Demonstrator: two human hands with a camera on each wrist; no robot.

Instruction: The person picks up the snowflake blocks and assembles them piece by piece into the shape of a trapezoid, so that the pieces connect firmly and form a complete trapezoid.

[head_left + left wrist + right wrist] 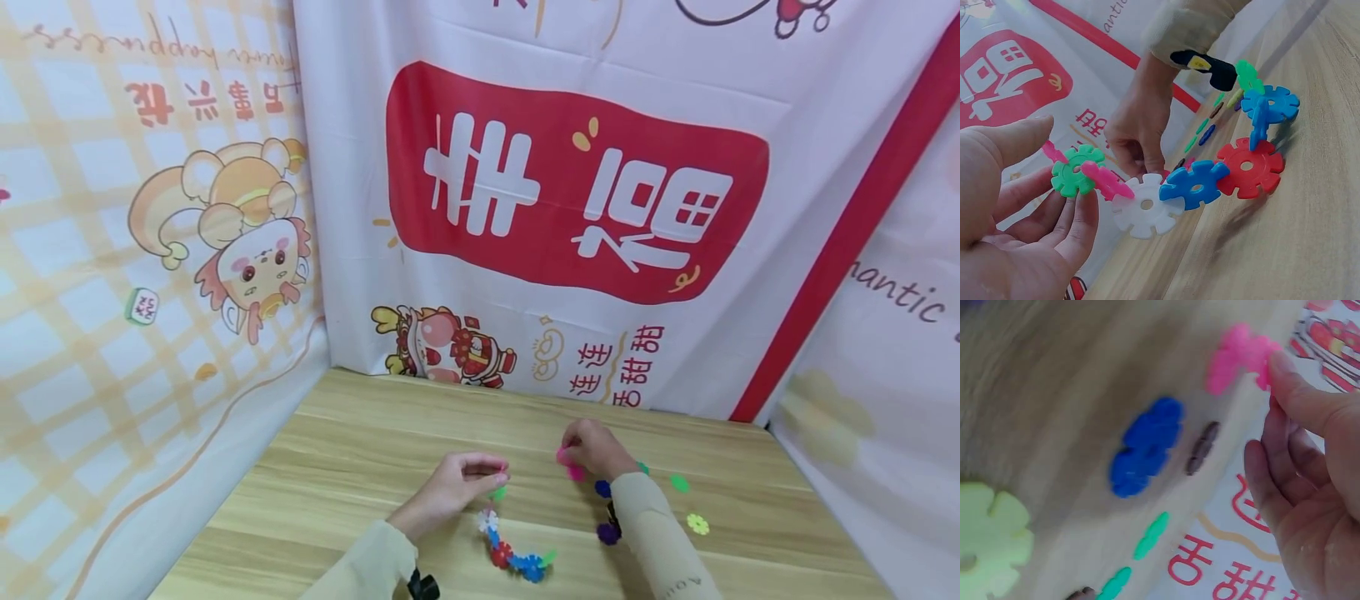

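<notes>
My left hand (453, 487) pinches the pink snowflake disc at one end of a curved chain of slotted plastic discs. Along that chain run a green disc (1074, 172), a pink one (1107, 181), a white disc (1147, 205), a blue disc (1196, 186), a red disc (1252, 179), more blue and a green end disc (1249, 77). At the back of the table, my right hand (596, 450) grips a pink snowflake disc (1264, 356) between thumb and fingers. A second pink disc (1227, 367) lies right beside it, overlapping it in the right wrist view.
Loose discs lie around the right forearm: a dark blue one (603, 489), a purple one (608, 534), a green one (679, 482) and a yellow-green one (697, 523). A brown disc (1202, 448) is near the back edge. Printed cloth walls (352, 208) enclose the wooden table (300, 500).
</notes>
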